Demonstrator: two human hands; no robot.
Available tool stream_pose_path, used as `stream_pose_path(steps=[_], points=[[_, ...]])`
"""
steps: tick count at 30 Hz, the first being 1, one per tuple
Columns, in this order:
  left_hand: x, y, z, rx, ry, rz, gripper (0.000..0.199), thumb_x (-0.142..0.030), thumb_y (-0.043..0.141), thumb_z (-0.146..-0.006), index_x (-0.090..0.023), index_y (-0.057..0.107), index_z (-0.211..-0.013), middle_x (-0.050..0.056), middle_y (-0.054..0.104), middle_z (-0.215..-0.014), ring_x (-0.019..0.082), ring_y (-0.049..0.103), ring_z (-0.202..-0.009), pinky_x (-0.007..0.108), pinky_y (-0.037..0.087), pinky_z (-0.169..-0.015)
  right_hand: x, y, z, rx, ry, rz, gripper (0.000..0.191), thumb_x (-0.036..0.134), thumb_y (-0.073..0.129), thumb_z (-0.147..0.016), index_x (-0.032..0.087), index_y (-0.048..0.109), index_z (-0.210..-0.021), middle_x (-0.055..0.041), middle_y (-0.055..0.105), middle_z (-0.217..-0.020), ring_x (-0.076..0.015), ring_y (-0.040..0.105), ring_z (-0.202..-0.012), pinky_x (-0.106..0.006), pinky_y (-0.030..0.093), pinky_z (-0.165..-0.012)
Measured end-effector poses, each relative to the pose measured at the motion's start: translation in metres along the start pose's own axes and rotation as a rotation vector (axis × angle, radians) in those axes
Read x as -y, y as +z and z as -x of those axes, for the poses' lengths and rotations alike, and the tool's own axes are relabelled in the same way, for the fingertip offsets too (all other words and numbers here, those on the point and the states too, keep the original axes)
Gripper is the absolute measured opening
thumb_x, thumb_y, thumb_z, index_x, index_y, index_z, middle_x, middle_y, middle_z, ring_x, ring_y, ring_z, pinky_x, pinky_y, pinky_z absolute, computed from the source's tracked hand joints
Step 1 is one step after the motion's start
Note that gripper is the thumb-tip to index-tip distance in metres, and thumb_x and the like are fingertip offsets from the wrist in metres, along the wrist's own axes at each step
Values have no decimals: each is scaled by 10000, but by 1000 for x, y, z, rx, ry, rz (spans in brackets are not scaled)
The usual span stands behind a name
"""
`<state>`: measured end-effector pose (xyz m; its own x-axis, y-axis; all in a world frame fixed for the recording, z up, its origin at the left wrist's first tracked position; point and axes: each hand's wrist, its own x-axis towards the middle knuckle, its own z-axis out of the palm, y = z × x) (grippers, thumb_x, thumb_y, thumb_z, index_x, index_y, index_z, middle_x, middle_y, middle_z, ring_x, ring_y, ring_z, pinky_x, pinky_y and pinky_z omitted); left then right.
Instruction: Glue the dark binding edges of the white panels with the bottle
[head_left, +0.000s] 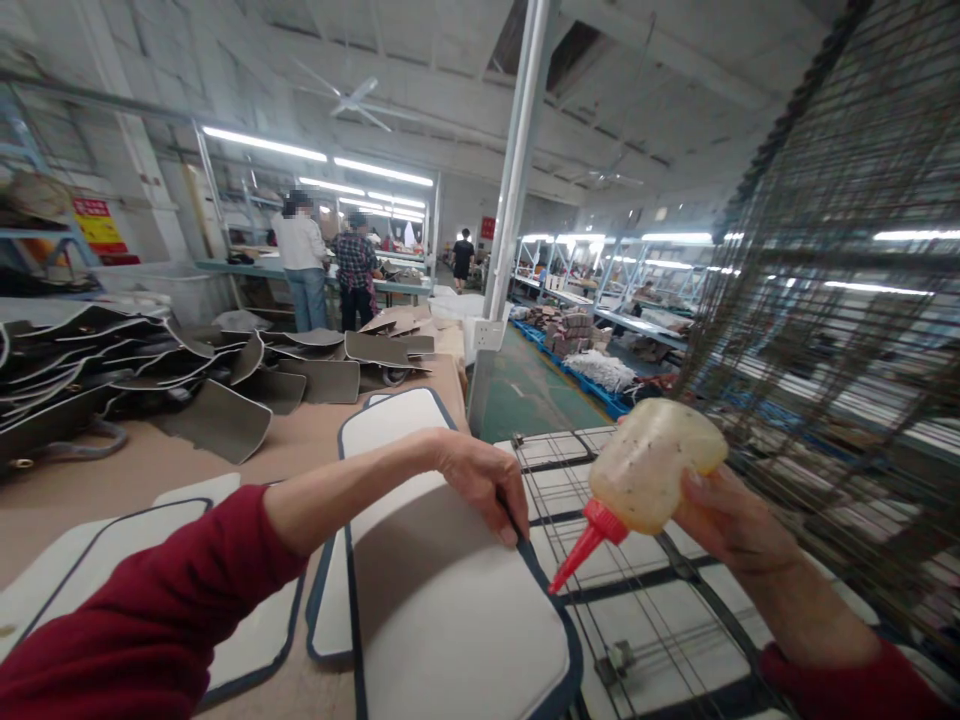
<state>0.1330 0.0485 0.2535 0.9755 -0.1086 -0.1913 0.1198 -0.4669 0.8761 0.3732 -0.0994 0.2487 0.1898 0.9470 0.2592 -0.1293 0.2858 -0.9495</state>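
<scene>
My left hand [484,480] pinches the dark-edged rim of a white padded panel [457,610], whose rounded corner points toward me. In my right hand [724,515] is a cloudy yellowish squeeze bottle [652,460], tipped nozzle-down. Its red nozzle [581,545] points at the panel's dark edge; whether the tip touches it I cannot tell. Beneath the held panel lies another white panel with dark trim [330,605]. To the right, several similar panels lie on a wire rack [637,610].
More white panels [75,570] lie on the brown tabletop [300,440] at left. Behind them is a pile of grey-brown curved pieces [225,420]. A metal post [510,190] with a socket box rises ahead. Stacked wire racks [840,200] stand at right. Several people work farther back.
</scene>
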Motion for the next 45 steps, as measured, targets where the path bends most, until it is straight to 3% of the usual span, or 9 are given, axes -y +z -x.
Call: stream_pose_path(steps=[6, 10, 15, 21, 28, 33, 40, 45], points=[[1, 1, 6, -18, 7, 25, 359, -440, 926, -674, -154, 867, -882, 36, 818, -821, 228, 730, -820, 244, 559, -736, -5, 11, -5, -70, -1, -21, 651, 541, 975, -458, 264, 731, -995, -69, 775, -818, -307, 756, -747, -493, 624, -773], [-1, 1, 11, -20, 19, 33, 379, -452, 937, -653, -164, 867, -890, 32, 820, -823, 228, 735, -811, 255, 566, -746, -13, 8, -3, -56, -14, -51, 509, 469, 954, -540, 260, 739, -951, -70, 788, -900, -278, 756, -779, -418, 629, -714], [-3, 2, 14, -15, 37, 26, 353, -426, 923, -687, -157, 865, -909, 35, 822, -831, 218, 739, -821, 247, 567, -761, -19, 7, -2, -28, -41, -51, 413, 477, 912, -628, 265, 743, -940, -63, 788, -956, -268, 755, -846, -417, 625, -778], [-3, 2, 14, -48, 68, 47, 394, -468, 952, -620, -168, 866, -860, 30, 818, -804, 223, 744, -777, 258, 579, -733, -18, 7, -4, -46, -7, -26, 540, 522, 947, -502, 268, 745, -933, -69, 776, -879, -281, 747, -789, -445, 623, -753], [-1, 0, 17, -46, 33, 19, 405, -474, 917, -680, -164, 865, -935, 31, 826, -867, 216, 733, -855, 241, 559, -782, -27, -1, -2, -55, -16, -47, 474, 517, 903, -585, 274, 750, -962, -74, 778, -928, -278, 744, -847, -443, 604, -822], [-2, -1, 19, -40, 43, 18, 429, -510, 907, -686, -157, 866, -926, 35, 822, -861, 219, 720, -835, 251, 555, -767, -21, -1, 1, -116, 10, -26, 567, 566, 955, -424, 268, 746, -859, -81, 770, -864, -293, 743, -785, -467, 616, -761], [1, -4, 25, -107, 21, 2, 478, -562, 892, -685, -143, 864, -915, 46, 818, -849, 199, 699, -801, 232, 543, -743, -18, -4, 7, -148, -28, -43, 577, 528, 958, -503, 312, 749, -996, -92, 775, -1032, -368, 702, -1122, -558, 563, -963], [8, -7, 29, -151, 37, -18, 423, -521, 890, -708, -145, 861, -902, 30, 811, -832, 173, 676, -760, 213, 519, -694, -23, -16, 10, -129, -67, 5, 558, 556, 937, -550, 306, 760, -1016, -106, 778, -1045, -381, 689, -1159, -571, 562, -978]])
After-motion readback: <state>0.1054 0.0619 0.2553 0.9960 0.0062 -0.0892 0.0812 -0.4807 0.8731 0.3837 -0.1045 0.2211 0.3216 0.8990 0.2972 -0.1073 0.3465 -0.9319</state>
